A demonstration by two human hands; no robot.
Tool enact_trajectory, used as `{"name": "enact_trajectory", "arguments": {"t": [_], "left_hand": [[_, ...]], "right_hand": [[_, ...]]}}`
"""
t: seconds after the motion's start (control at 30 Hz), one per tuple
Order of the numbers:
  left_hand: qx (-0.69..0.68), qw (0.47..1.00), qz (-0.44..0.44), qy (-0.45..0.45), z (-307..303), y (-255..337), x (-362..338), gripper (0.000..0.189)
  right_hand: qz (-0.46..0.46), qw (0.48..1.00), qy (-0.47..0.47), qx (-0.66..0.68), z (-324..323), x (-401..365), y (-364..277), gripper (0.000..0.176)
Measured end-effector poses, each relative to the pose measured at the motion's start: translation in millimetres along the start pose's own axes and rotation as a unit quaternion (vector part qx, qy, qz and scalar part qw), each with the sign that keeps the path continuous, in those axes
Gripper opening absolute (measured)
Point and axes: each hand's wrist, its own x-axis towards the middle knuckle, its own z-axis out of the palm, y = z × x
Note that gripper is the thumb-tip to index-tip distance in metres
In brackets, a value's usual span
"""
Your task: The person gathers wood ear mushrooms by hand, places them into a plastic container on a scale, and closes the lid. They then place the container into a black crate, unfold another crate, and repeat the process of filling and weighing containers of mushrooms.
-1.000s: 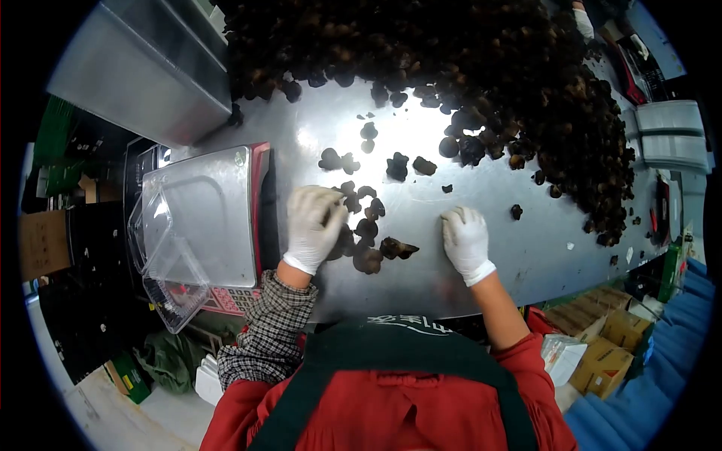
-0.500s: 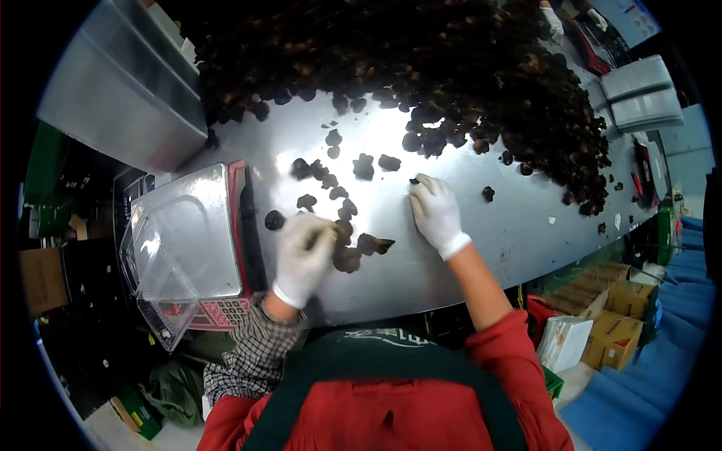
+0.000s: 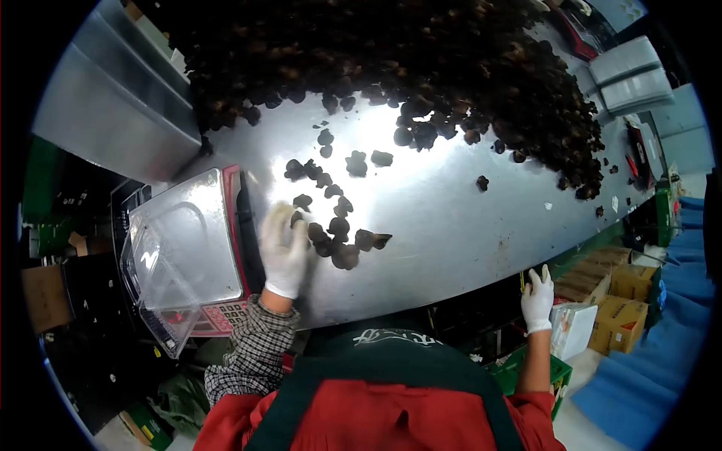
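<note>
My left hand (image 3: 284,252), in a white glove, is over the metal table (image 3: 444,218) just right of the scale. Its thumb and fingers are closed around a dark mushroom-like piece (image 3: 296,217). Right of it lies a loose cluster of similar dark pieces (image 3: 344,255), some overlapping, with a few more scattered above. My right hand (image 3: 537,302), also white-gloved, is beyond the table's front edge at the right, above the floor side. Its fingers point upward and are apart, and nothing shows in them.
A large heap of dark pieces (image 3: 391,56) covers the table's far side. On the left stand a scale (image 3: 188,237) with a clear plastic lid (image 3: 162,278) and a tall metal container (image 3: 113,98). Cardboard boxes (image 3: 618,323) and a green crate (image 3: 560,372) are at lower right.
My right hand has left the table surface and swung right, past the front edge. My left hand has shifted slightly left and now has a dark piece between its fingers. The view has shifted slightly.
</note>
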Motion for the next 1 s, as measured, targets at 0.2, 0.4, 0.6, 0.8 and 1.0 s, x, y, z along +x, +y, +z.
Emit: {"name": "enact_trajectory", "arguments": {"t": [0.2,0.4,0.6,0.8,1.0], "left_hand": [[0.148,0.985,-0.07,-0.045,23,-35,-17,0.06],[0.083,0.995,0.061,-0.009,34,-13,-3,0.067],[0.036,0.993,0.036,-0.102,39,-38,45,0.071],[0.09,0.993,0.044,-0.063,47,-42,60,0.07],[-0.059,0.983,0.037,-0.171,28,-12,23,0.075]], "right_hand": [[-0.172,0.948,0.048,0.264,18,80,-157,0.012],[-0.308,0.916,0.075,0.246,58,181,-328,0.051],[-0.497,0.793,-0.038,0.351,40,130,-345,0.046],[-0.438,0.839,0.047,0.32,66,222,-404,0.039],[-0.469,0.764,-0.112,0.43,28,153,-327,0.035]]}}
